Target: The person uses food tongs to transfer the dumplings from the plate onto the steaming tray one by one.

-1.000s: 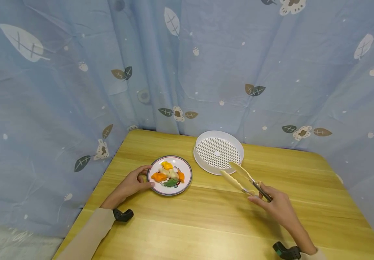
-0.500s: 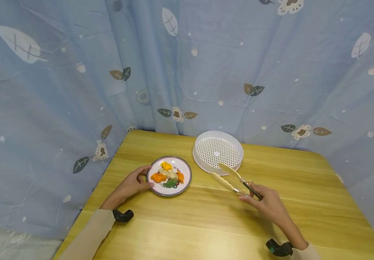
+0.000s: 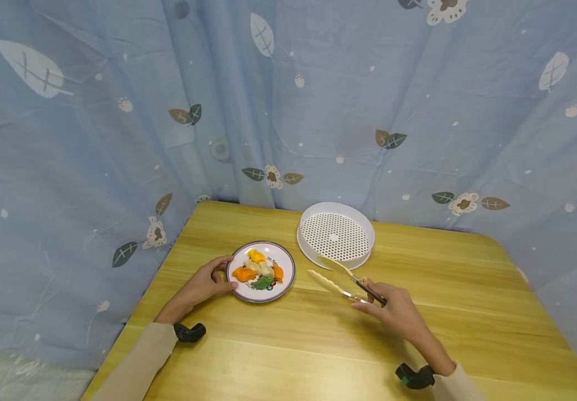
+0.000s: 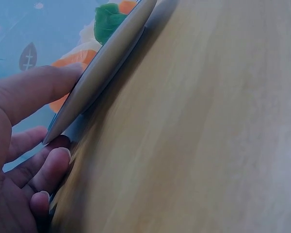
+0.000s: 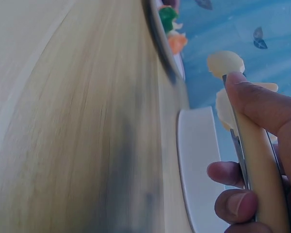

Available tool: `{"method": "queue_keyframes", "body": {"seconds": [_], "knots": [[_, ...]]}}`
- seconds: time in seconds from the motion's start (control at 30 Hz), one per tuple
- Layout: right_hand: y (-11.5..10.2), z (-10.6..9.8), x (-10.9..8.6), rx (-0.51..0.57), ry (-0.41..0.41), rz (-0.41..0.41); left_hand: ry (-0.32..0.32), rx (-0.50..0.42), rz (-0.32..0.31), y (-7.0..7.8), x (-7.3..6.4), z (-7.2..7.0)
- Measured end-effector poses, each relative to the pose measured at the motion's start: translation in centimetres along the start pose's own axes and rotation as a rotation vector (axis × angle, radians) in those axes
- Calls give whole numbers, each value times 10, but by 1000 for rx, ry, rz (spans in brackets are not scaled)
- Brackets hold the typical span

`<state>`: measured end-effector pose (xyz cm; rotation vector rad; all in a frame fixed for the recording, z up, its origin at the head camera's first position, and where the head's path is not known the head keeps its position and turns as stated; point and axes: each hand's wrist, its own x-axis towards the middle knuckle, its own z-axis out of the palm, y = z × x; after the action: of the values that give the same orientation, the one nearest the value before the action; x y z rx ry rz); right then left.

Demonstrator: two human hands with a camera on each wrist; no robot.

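On the left of the table lies a white plate (image 3: 280, 259) with a dark rim. It bears several dumpling-shaped pieces: orange (image 3: 244, 274), yellow (image 3: 256, 255), cream (image 3: 266, 269) and green (image 3: 262, 283). My left hand (image 3: 208, 285) pinches the plate's left edge; in the left wrist view the thumb (image 4: 43, 87) lies over the rim, with fingers at the edge below. A pair of tongs (image 3: 326, 281) with cream tips is in my right hand (image 3: 394, 309), tips spread and pointing left toward the plate. Nothing is between the tips.
A round white tray with a perforated bottom (image 3: 311, 252) stands behind the tong tips, near the back edge of the wooden table (image 3: 268, 356). A blue patterned curtain (image 3: 318, 111) hangs behind the table and along its sides.
My right hand has moved left with the tongs, bringing their tips past the front of the perforated tray and nearer the plate. The left hand and plate have stayed put.
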<state>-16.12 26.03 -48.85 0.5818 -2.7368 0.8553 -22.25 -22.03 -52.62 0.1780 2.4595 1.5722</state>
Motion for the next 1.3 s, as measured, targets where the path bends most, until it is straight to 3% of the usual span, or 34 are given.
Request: {"method": "queue_keyframes", "body": {"seconds": [0.4,0.5,0.6,0.8,0.97,1.3], "knots": [[-16,19,10,45,-52,-37,-1,-5,9,1,-1,1],[-20,24,12,57,-65,-60,-6,-9,17,14,-7,0],[-24,29,14,60,-75,-82,-7,-9,23,17,-8,0],[-31,38,20,1,-88,-125,0,-12,36,2,-2,-1],[-36,42,26,-60,-77,-147,3,-17,23,0,-1,-1],[-43,45,35,-131,-89,-117,-4,-4,31,0,-2,0]]}}
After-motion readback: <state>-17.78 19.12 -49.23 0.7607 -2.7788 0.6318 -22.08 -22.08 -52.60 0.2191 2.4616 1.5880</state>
